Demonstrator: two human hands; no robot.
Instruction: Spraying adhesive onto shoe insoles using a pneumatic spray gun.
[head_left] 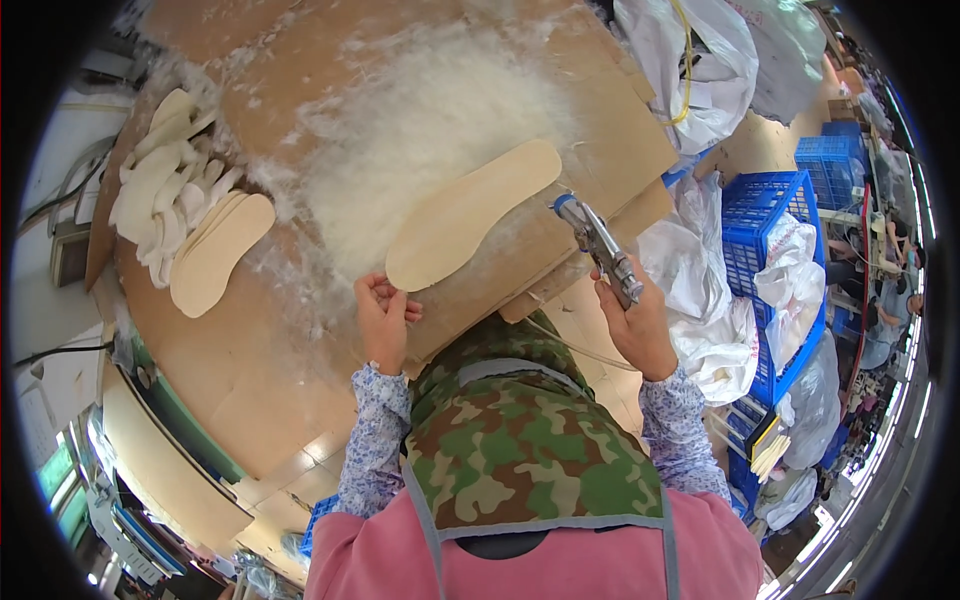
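Observation:
A pale, foot-shaped insole [468, 216] lies slanted over the white fluff at the near edge of the board-covered table. Its lower-left end is pinched by my left hand [384, 318], with thumb and fingers curled together there. My right hand [638, 325] is wrapped round a metal spray gun [600, 245] with a blue tip. The gun points up and left, its tip close to the insole's upper-right end but apart from it. Part of the grip is hidden by my palm.
White fluff [400, 130] spreads over the brown cardboard [600, 110]. On the left are stacked insoles [222, 255] and a heap of white fuzzy pieces [165, 195]. Blue crates [765, 210] and white plastic bags [690, 270] stand to the right. A thin hose [580, 345] hangs below the table edge.

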